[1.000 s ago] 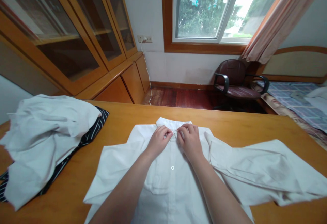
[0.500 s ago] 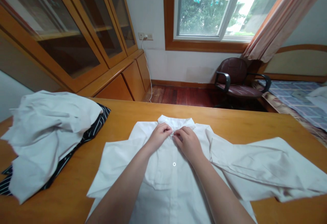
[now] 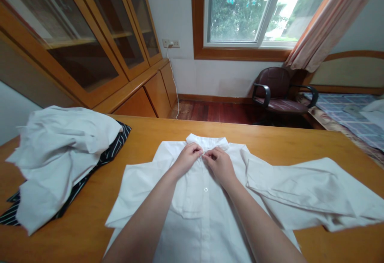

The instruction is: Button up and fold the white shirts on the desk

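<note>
Wooden table carries the white shirt, laid flat, front up, collar at the far end from you. Your left hand and right hand meet just below the collar, each pinched narrow on a front edge of the shirt. Judged: you are fastening the top closure. Hold both edges level and taut, and line them up on the lower button. Use small fingertip moves only.

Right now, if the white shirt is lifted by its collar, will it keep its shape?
The white shirt looks thin and creased, so it would probably droop. Its spread sleeve would likely trail behind. It seems light for its size.
</note>
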Demonstrator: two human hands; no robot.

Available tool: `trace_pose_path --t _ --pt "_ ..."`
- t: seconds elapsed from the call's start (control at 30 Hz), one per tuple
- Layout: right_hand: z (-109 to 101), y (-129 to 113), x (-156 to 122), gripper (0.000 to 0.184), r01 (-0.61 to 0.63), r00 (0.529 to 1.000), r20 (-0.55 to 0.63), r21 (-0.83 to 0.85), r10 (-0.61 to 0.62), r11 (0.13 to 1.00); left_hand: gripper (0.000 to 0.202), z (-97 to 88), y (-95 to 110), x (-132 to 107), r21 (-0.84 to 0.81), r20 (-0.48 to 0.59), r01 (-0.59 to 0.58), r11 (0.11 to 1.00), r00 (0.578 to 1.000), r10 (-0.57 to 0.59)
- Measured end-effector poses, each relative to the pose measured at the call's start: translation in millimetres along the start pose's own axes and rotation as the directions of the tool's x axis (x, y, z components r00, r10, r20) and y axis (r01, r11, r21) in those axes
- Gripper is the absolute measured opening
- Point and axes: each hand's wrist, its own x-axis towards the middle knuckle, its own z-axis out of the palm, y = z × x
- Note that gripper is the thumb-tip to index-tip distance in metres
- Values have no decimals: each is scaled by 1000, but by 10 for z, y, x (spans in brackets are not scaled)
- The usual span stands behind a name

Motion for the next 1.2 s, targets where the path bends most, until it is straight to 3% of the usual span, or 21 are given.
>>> trace_pose_path --t 0.53,0.97,1.2 --pt "-1 -16 -3 13 -141 988 -51 102 147 985 15 -2 -3 0 -64 -9 -35 997 999 35" --pt "-17 17 18 16 -139 985 -79 165 154 976 15 -8 -12 -33 -109 -33 6 994 999 -10" --pt "-16 34 14 6 -48 995 -86 116 58 992 15 10 -26 -27 -126 -46 31 992 998 -37"
